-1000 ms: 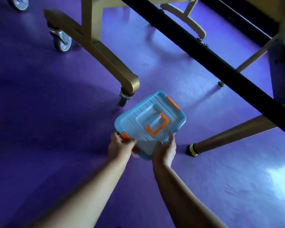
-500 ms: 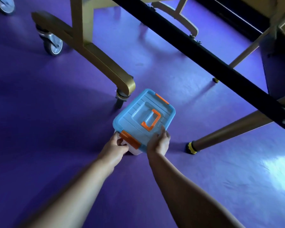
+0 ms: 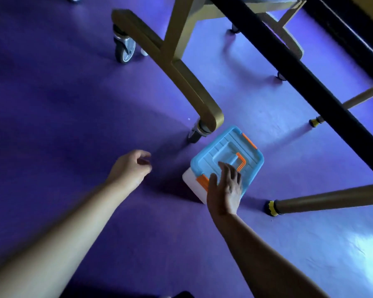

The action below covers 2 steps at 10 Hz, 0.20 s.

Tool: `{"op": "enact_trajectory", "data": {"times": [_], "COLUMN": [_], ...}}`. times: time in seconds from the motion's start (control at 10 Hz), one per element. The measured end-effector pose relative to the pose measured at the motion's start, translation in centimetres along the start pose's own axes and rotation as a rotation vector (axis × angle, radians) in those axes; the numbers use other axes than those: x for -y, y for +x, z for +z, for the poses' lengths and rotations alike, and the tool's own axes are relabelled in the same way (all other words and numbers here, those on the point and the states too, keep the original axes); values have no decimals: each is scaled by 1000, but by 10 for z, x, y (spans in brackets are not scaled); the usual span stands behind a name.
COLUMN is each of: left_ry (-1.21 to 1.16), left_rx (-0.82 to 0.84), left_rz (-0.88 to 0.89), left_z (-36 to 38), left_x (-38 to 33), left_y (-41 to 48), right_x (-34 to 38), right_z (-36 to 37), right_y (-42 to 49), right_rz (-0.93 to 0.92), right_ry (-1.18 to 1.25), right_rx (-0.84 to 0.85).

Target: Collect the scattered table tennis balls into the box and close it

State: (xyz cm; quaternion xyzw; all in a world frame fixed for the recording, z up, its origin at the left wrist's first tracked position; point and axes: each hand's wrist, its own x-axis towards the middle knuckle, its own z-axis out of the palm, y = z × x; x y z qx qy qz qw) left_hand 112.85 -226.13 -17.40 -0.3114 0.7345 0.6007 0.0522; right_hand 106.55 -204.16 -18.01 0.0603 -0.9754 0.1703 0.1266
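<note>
Head view: sees blue-lidded storage box (image 3: 191, 183) closed on purple floor (image 3: 73, 104), right grip (image 3: 224, 189) released, fingers (image 3: 224, 169) spread over lid (image 3: 224, 147); left grip (image 3: 130, 168) loosely curled, empty, well apart.

Purple floor (image 3: 52, 104), gold frame leg (image 3: 190, 87) w/ caster (image 3: 125, 48), black bar (image 3: 299, 72), yellow-tipped leg (image 3: 332, 197)

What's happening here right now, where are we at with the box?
A person is bent over a purple floor beneath a gold table frame. The box sits on the floor by a castor, with its blue lid on. The right hand is over the lid's near edge with its fingers straight; whether it touches the lid cannot be told. The left hand is off to the side, loosely curled and holding nothing. No loose balls are in view.
</note>
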Motion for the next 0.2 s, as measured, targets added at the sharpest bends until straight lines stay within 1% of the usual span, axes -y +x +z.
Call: {"op": "enact_trajectory", "data": {"times": [0.1, 0.2], "left_ry": [14, 42], "left_rx": [-39, -95], "left_rz": [-21, -91], "left_z": [-39, -79], "left_x": [-6, -17], "left_y": [-11, -43], "right_x": [57, 113], "right_z": [-8, -32], "right_y": [-5, -11], "right_rz": [-74, -152], "right_ry": [-2, -38], "right_rx": [174, 438]}}
